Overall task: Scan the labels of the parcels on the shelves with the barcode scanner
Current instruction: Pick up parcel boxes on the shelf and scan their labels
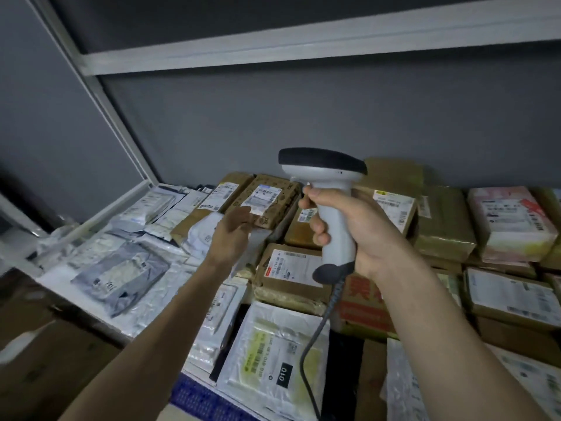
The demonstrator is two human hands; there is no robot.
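Note:
My right hand [358,229] grips the handle of a white barcode scanner [328,189] with a dark head, held upright above the parcels; its coiled cable [315,344] hangs down. My left hand [233,235] reaches out over the parcels with fingers extended, close to a patterned brown box [271,202] that bears a white label [262,197]. I cannot tell whether the fingertips touch it. Below the scanner lies a cardboard box [288,268] with a white label. A white mailer bag [273,354] marked 010 lies at the front.
Several cardboard boxes [443,226] and plastic mailer bags [121,271] cover the shelf [127,196]. A white shelf beam [303,47] runs overhead and a slanted upright [100,95] stands at the left. A pink-wrapped parcel [513,223] sits at the far right. Brown cartons [45,344] lie lower left.

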